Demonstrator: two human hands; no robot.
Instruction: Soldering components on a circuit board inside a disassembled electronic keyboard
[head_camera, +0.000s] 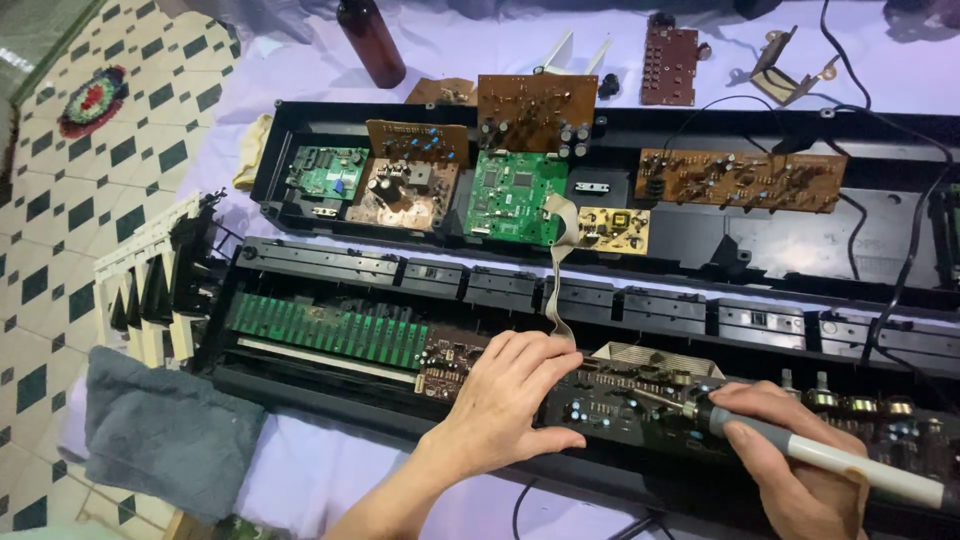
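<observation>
Opened electronic keyboard on a cloth-covered counter, both hands at a dark circuit board in the lower right of the frame.

The black keyboard case (300, 110) fills the upper and middle frame, lying on a pale lilac cloth (300, 470) over the counter, with green and brown circuit boards set along it, the largest a green board (515, 195) at centre. Below it runs the lower chassis with a long green strip board (330, 328) at left. A grey towel (165, 430) lies at lower left, beside a block of white and black keys (150, 290). A brown bottle (372, 40) stands at the top. The left hand (505, 400) rests flat, fingers spread and unclenched, on the dark circuit board (620, 400). The right hand (790, 455) grips a soldering iron (830, 455), its tip touching that board. A grey ribbon cable (556, 270) runs down from the upper case to just beside the left hand's fingertips.
</observation>
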